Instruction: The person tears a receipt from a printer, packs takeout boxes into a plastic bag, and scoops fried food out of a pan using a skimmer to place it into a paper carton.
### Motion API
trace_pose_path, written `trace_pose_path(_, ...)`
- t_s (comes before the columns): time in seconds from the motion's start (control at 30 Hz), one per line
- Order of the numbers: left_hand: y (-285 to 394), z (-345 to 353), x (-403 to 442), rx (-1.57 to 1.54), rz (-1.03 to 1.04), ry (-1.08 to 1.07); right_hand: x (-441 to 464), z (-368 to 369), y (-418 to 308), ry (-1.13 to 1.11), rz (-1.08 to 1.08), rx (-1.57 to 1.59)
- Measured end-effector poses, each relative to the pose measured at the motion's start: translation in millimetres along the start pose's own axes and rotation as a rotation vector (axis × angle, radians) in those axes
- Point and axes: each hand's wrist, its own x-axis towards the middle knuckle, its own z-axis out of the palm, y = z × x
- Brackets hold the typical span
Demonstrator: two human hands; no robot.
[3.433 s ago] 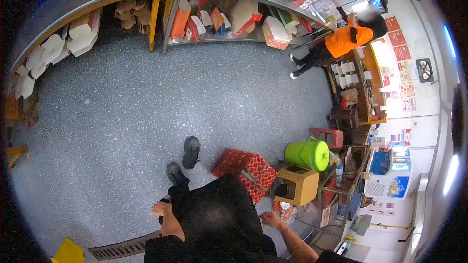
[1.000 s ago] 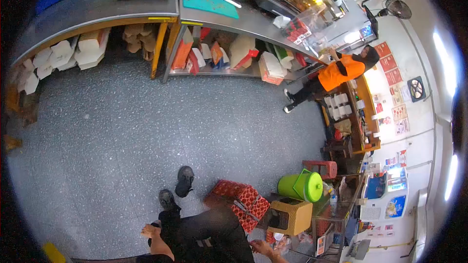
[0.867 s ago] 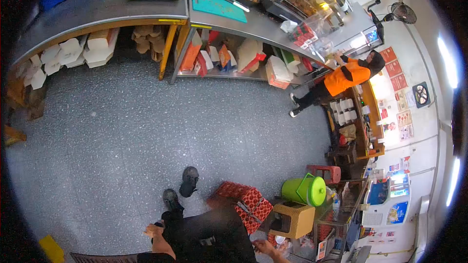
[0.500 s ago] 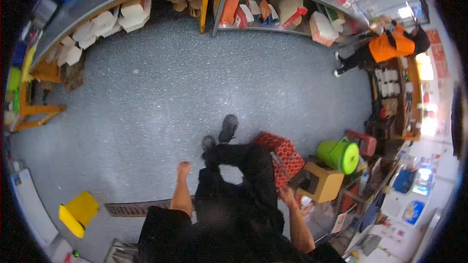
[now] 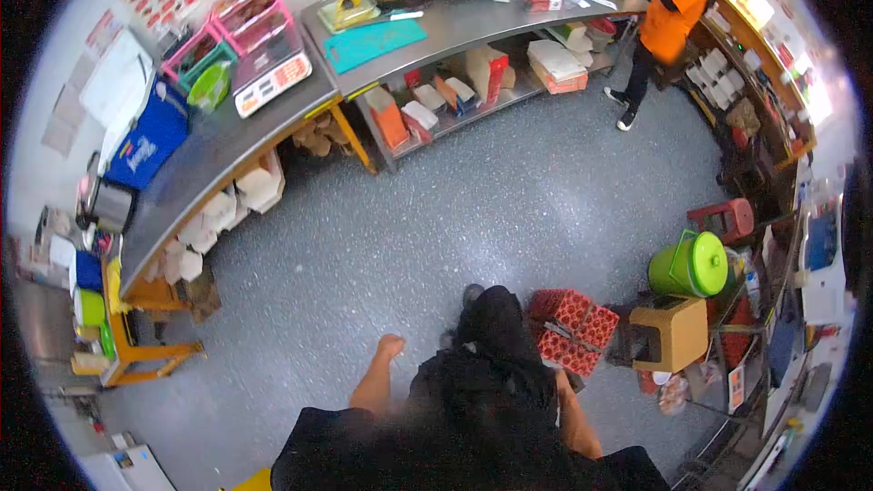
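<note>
My left hand (image 5: 391, 345) hangs out over the speckled grey floor, its fingers curled in with nothing visible in them. On the other side, my right hand (image 5: 563, 380) is low beside my leg, its fingers largely hidden. Just beyond it is a red patterned block (image 5: 582, 327), with round dark markings and a greyish band across it. The hand is close against the block's near edge; whether it grips the block or its band I cannot tell. A small dark patch shows by the fingers.
Right of the block are a tan plastic stool (image 5: 688, 336), a green lidded bucket (image 5: 696, 265) and a red stool (image 5: 727, 218). A steel counter (image 5: 400, 50) runs along the far side, boxes beneath. A person in orange (image 5: 671, 18) stands at the back right.
My view has tilted up and turned, bringing the counter tops and wall into sight. My right hand stays close to the red block. The person in orange appears higher in view, an arm raised.
</note>
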Motion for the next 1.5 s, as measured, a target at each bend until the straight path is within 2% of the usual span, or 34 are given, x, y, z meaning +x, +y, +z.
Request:
trace_pose_path(0.1,66,-43,49,0.168,0.124,-0.015,33,54,60,0.118,0.216,-0.150)
trace_pose_path(0.13,91,-52,73,0.242,0.183,-0.017,44,47,46,0.123,0.260,-0.122)
trace_pose_path(0.23,161,-62,129,-0.116,0.214,-0.077,86,25,10,0.134,0.311,0.000)
trace_pose_path(0.3,220,-79,157,0.120,0.335,-0.067,117,11,-4,0.111,0.349,0.069)
trace_pose_path(0.4,283,-91,202,0.087,0.300,-0.128,166,-15,-27,0.046,0.426,0.141)
trace_pose_path(0.5,344,-118,259,0.414,0.344,-0.249,237,-61,-60,0.006,0.466,0.188)
trace_pose_path(0.53,370,-137,264,0.331,0.419,-0.346,263,-80,-72,-0.007,0.480,0.208)
trace_pose_path(0.63,456,-194,277,0.387,0.370,-0.223,359,-155,-109,0.001,0.494,0.264)
trace_pose_path(0.67,482,-219,283,0.298,0.389,-0.274,389,-181,-121,0.009,0.506,0.279)
trace_pose_path(0.73,529,-261,314,0.049,0.550,-0.202,448,-238,-148,0.072,0.512,0.375)
trace_pose_path(0.8,583,-324,350,-0.057,0.834,0.006,512,-273,-161,0.168,0.422,0.585)
trace_pose_path(0.83,618,-357,370,-0.260,0.927,0.026,543,-287,-155,0.221,0.378,0.574)
trace_pose_path(0.87,675,-420,340,-0.078,1.029,0.160,574,-304,-166,0.272,0.336,0.566)
trace_pose_path(0.93,753,-518,327,-0.037,1.017,0.206,618,-337,-207,0.324,0.325,0.610)
trace_pose_path(0.97,788,-556,320,-0.066,1.171,0.417,632,-345,-223,0.350,0.322,0.631)
trace_pose_path(1.0,822,-599,299,0.003,1.255,0.465,644,-346,-230,0.358,0.331,0.615)
trace_pose_path(1.03,853,-633,298,0.082,1.390,0.717,653,-347,-237,0.363,0.342,0.598)
trace_pose_path(1.07,884,-666,279,0.045,1.361,0.680,663,-347,-242,0.368,0.351,0.587)
trace_pose_path(1.17,975,-748,243,0.147,1.519,0.949,660,-315,-206,0.325,0.445,0.757)
trace_pose_path(1.2,1008,-774,240,0.186,1.571,1.099,645,-300,-189,0.305,0.372,0.599)
trace_pose_path(1.23,1043,-804,246,0.243,1.671,1.225,626,-276,-157,0.279,0.299,0.313)
trace_pose_path(1.27,1077,-826,238,0.295,1.624,1.318,608,-254,-126,0.275,0.235,-0.009)
trace_pose_path(1.3,1113,-859,249,0.391,1.631,1.501,590,-233,-97,0.299,0.178,-0.305)
trace_pose_path(1.33,1143,-877,245,0.360,1.535,1.507,562,-239,-115,0.215,0.208,-0.339)
trace_pose_path(1.37,1176,-905,253,0.462,1.556,1.681,550,-223,-84,0.157,0.229,-0.337)
trace_pose_path(1.4,1202,-917,257,0.436,1.424,1.670,544,-239,-97,0.108,0.335,-0.209)
trace_pose_path(1.5,1261,-955,296,0.461,1.175,1.892,568,-297,-114,0.068,0.585,0.146)
